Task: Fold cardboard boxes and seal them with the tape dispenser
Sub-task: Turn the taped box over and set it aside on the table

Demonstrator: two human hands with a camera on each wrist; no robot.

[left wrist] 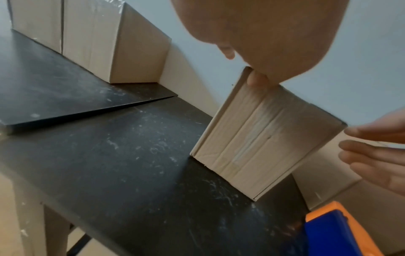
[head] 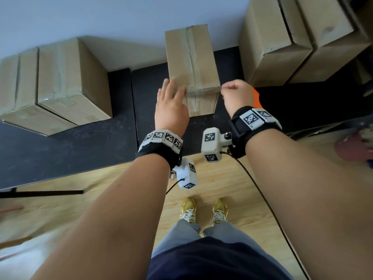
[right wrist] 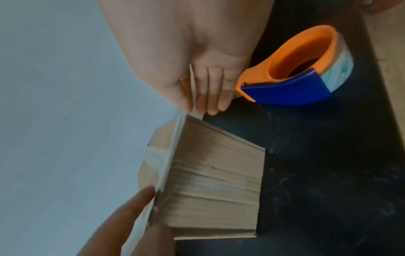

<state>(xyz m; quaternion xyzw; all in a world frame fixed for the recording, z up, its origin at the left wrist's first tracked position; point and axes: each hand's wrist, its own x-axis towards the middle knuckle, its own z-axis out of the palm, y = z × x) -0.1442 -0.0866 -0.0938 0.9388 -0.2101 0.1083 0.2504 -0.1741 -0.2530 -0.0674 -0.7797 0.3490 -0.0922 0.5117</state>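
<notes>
A tall, closed cardboard box [head: 193, 57] stands on the black table [head: 70, 150], with clear tape along its top seam and down its near face [left wrist: 263, 143]. My left hand [head: 171, 102] lies flat on the top's near-left corner with straight fingers [right wrist: 136, 204]. My right hand [head: 236, 93] is at the top's near-right corner. It pinches a thin strip of tape [right wrist: 194, 97] between thumb and fingers. The orange and blue tape dispenser [right wrist: 295, 74] lies on the table just right of that hand, held by nobody.
Taped boxes [head: 66, 81] sit in a row at the table's left. A stack of larger boxes [head: 282, 41] stands at the right, close to the dispenser [head: 256, 98]. The wall runs behind the table. Wooden floor lies at the near edge.
</notes>
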